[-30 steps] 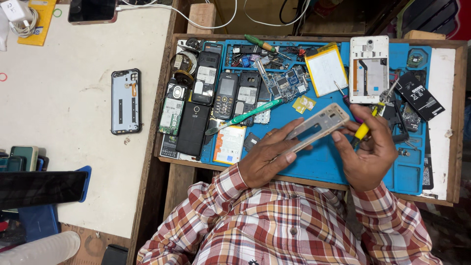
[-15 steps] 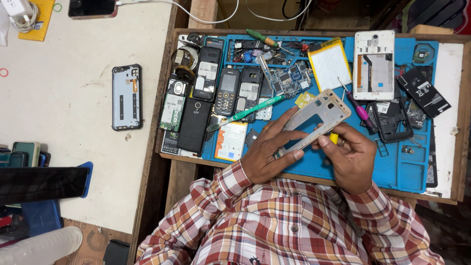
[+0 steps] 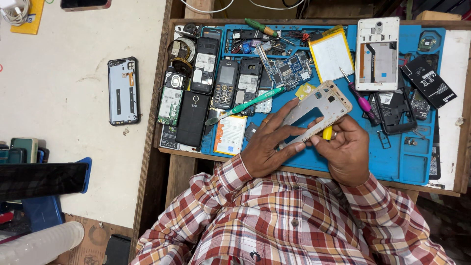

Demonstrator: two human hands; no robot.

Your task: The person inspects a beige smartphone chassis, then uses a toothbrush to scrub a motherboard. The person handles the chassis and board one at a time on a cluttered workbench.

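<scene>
A person in a plaid shirt (image 3: pixel 294 221) leans over a blue repair mat (image 3: pixel 392 162) crowded with phone parts. Both hands meet just above the near edge of the mat, holding a pale gold phone frame (image 3: pixel 319 105) tilted up off the surface, its big cut-out window facing upward, probably so the inside can be seen.

The left hand (image 3: pixel 267 147) grips the frame's left side, fingers curled around the edge and thumb beneath it. The right hand (image 3: pixel 348 152) closes around a yellow-handled tool (image 3: pixel 327 132), pinching it where it meets the frame's near edge; the tip is hidden behind the frame. So the frame sits between the two hands, touching both, clear of the mat.

Just left of the hands lies a green toothbrush (image 3: pixel 245 104), within easy reach. Farther off sit old keypad phones (image 3: pixel 225 83), a circuit board (image 3: pixel 289 68), a white phone back (image 3: pixel 377 54) and a pink screwdriver (image 3: pixel 360 100). Well apart on the left, on a white table (image 3: pixel 73 147), rests a grey phone shell (image 3: pixel 123 91).
</scene>
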